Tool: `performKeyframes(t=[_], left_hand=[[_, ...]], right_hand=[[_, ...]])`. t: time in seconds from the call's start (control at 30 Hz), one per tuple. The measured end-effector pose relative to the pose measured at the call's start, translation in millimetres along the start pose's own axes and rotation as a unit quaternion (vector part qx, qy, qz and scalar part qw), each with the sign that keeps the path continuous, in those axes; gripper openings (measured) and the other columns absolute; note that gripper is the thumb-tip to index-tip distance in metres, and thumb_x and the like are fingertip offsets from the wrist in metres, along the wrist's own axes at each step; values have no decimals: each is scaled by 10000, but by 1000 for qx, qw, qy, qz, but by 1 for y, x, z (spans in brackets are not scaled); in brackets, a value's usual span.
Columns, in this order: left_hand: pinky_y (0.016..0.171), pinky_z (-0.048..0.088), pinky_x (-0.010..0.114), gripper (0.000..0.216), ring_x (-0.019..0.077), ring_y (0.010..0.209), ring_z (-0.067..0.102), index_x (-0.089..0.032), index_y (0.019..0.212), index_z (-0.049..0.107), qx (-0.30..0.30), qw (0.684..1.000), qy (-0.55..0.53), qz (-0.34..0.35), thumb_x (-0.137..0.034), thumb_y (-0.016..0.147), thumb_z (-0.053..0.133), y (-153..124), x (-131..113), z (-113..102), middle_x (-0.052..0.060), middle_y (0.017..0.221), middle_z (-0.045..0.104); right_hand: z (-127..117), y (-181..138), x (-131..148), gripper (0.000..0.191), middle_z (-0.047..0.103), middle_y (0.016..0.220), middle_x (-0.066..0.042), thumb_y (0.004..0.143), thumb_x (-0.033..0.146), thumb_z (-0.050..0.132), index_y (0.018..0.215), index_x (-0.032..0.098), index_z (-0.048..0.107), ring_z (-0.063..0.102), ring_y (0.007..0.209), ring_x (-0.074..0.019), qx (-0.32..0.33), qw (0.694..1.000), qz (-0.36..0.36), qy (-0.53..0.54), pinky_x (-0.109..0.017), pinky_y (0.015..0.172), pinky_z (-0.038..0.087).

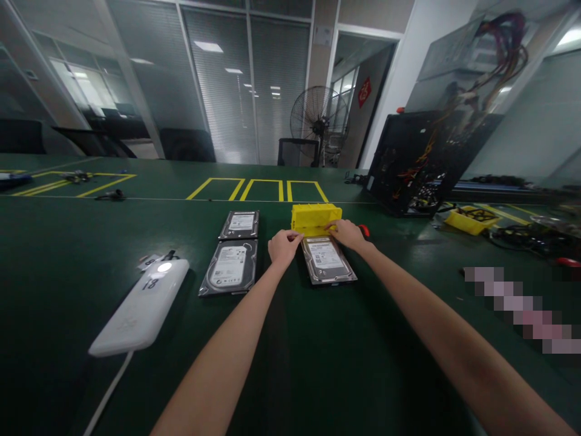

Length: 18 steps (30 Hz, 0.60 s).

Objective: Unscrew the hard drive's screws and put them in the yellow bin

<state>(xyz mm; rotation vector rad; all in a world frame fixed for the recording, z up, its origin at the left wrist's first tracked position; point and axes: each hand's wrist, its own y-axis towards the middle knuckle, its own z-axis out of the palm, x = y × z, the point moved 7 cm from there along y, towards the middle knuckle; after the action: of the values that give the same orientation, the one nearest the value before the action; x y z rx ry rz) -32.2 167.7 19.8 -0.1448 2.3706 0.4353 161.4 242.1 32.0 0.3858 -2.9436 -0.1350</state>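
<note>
A yellow plastic tray (316,213) stands tipped up at the far end of a hard drive (327,257), which lies label up on the green table. With fingertips pinched together, my left hand (284,247) grips the tray's lower left corner, close to the drive's far left corner. On the other side, my right hand (348,234) has its bent fingers on the tray's right part. To the left lie two more hard drives, a nearer one (229,266) and a farther one (240,224), end to end.
A white power bank (140,309) with a cable lies at the left. Something red (364,231) shows behind my right hand. At the right stand an open black computer case (413,163) and another yellow tray (469,221) beside tangled cables. Yellow tape outlines (263,181) mark the table's far side.
</note>
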Motion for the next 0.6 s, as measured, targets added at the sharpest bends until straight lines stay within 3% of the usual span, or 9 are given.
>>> performKeyframes(t=[0.23,0.6], left_hand=[[713,470,257,198,187,856,650,-255,918,736,-2,1000,-18,-13,-394,838,620,1,3,1,7,956,720],[752,468,284,218,202,892,641,-238,948,723,1,1000,2,2,-382,865,580,0,0,2,26,982,707]], right_hand=[[1,1,-5,274,671,1091,-90,856,345,491,1048,253,664,622,1040,-253,-7,1000,1,10,-341,821,478],[2,0,-3,298,683,1043,-73,865,323,486,1106,264,652,634,979,-220,14,999,-38,25,-307,822,457]])
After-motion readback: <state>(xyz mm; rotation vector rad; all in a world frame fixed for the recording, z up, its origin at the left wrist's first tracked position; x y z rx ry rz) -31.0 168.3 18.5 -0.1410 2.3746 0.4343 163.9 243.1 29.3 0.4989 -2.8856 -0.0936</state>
